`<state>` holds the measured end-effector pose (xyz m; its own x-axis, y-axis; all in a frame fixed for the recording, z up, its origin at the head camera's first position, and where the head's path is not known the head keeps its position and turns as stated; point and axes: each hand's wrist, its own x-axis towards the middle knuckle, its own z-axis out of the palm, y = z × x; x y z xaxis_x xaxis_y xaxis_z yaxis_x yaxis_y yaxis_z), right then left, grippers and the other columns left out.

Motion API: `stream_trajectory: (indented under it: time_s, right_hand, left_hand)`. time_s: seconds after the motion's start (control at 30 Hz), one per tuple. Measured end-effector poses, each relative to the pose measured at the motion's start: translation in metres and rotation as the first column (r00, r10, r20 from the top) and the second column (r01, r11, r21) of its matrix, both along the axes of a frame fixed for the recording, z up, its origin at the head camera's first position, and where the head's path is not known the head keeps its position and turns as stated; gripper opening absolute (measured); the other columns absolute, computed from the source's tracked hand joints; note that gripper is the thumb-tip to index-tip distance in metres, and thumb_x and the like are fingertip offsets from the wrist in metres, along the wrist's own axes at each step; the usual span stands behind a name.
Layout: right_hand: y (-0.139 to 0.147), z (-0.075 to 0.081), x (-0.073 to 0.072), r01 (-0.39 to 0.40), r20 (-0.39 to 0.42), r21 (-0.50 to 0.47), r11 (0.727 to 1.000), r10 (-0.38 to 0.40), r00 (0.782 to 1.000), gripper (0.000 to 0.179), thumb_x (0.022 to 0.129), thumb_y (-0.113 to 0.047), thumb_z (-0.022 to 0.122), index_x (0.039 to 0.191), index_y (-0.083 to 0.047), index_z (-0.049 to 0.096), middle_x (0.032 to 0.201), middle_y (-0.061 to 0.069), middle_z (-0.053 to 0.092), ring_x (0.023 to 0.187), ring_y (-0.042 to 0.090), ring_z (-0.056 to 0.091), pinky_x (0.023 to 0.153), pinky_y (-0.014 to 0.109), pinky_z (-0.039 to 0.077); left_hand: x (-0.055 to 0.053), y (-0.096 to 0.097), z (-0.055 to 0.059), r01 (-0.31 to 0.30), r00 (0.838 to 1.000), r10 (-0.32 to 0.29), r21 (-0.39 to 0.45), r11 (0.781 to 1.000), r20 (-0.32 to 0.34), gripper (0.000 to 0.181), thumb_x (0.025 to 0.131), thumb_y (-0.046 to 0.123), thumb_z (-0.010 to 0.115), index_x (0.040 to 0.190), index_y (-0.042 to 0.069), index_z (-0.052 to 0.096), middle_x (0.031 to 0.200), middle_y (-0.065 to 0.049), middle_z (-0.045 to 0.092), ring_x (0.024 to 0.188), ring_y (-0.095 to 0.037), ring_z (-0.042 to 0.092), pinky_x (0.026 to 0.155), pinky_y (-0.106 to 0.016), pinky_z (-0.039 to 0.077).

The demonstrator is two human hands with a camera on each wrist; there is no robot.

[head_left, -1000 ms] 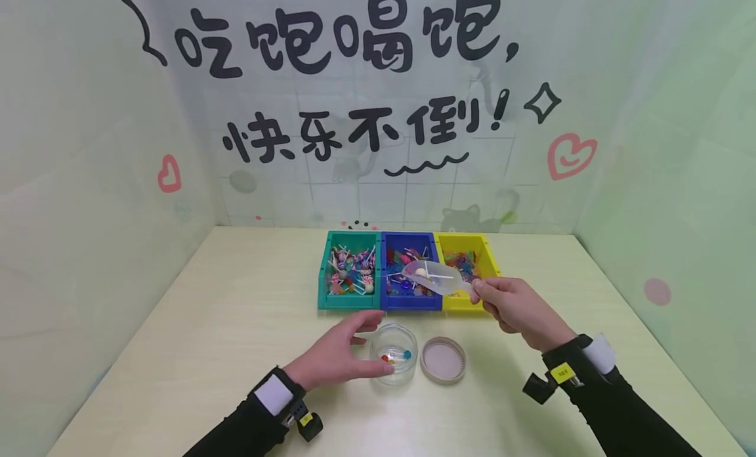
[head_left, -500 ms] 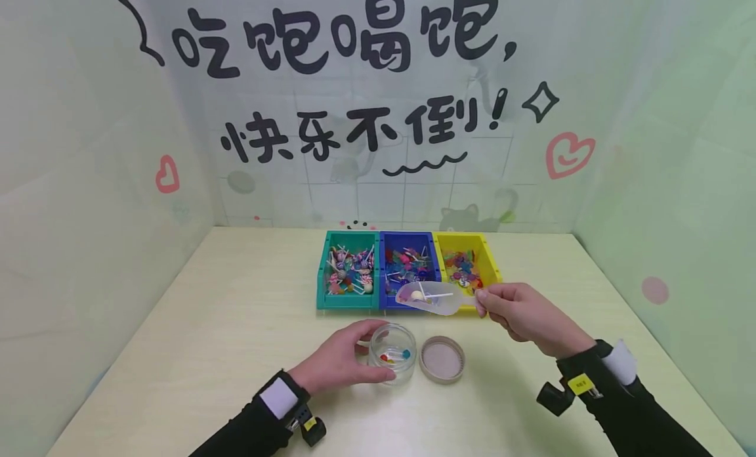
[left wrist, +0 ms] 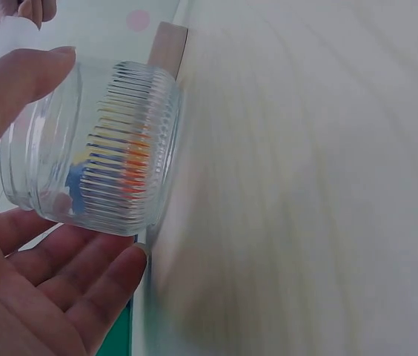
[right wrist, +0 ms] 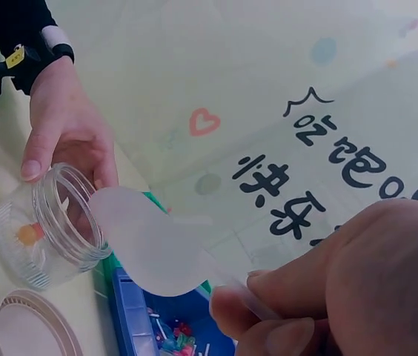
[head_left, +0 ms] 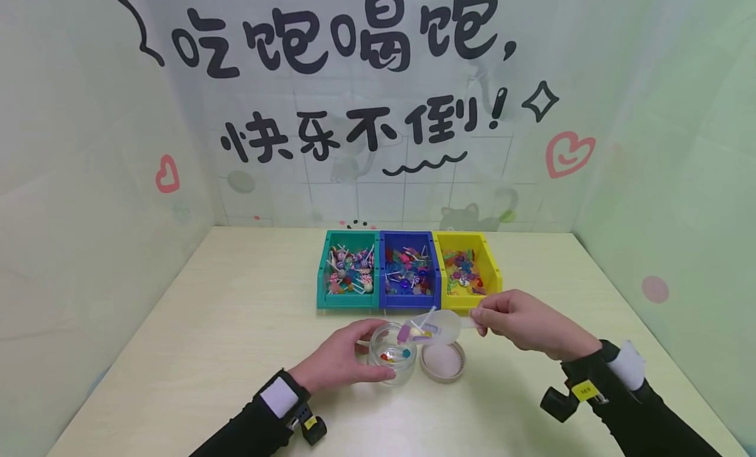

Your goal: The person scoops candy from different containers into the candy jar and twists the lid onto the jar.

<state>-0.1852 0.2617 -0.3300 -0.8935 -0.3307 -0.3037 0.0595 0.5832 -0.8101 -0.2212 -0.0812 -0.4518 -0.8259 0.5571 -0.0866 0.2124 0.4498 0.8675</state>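
A clear glass jar [head_left: 392, 370] stands on the table with a few small coloured pieces at its bottom. My left hand [head_left: 341, 357] holds its side, thumb in front and fingers behind; the left wrist view shows the ribbed glass [left wrist: 120, 163] between them. In my right hand [head_left: 527, 324] the handle of a translucent plastic scoop [head_left: 447, 326] is pinched. The scoop tilts with its front end over the jar's mouth, carrying a white-stick lollipop piece and a purple piece. From the right wrist, the scoop's underside [right wrist: 146, 241] hides what lies in it.
A round lid [head_left: 443, 366] lies just right of the jar, partly under the scoop in view. Behind stand three joined bins of small candy-like pieces: green [head_left: 348, 302], blue [head_left: 410, 302] and yellow [head_left: 487, 260]. Printed curtains enclose the table.
My right hand has brought the loaded scoop from above the bins toward me and down to the jar's mouth, tilting it. My left hand has closed in around the jar.
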Motion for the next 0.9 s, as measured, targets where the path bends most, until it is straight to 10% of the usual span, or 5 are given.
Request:
stream_trajectory:
  time_s: [0.9]
  right_hand:
    - [0.004,0.011,0.004,-0.005,-0.032,0.074,0.997,0.008,0.999,0.031,0.113,-0.03,0.061,0.096,-0.007,0.073,0.074,0.0,0.047,0.053,0.013,0.029,0.051,0.026,0.021]
  left_hand:
    - [-0.001,0.0,-0.001,0.003,1.0,-0.003,-0.009,1.0,0.0,0.077,0.089,0.04,0.094,0.155,0.02,0.058,0.145,-0.004,0.067,0.132,-0.029,0.065,0.112,-0.055,0.057]
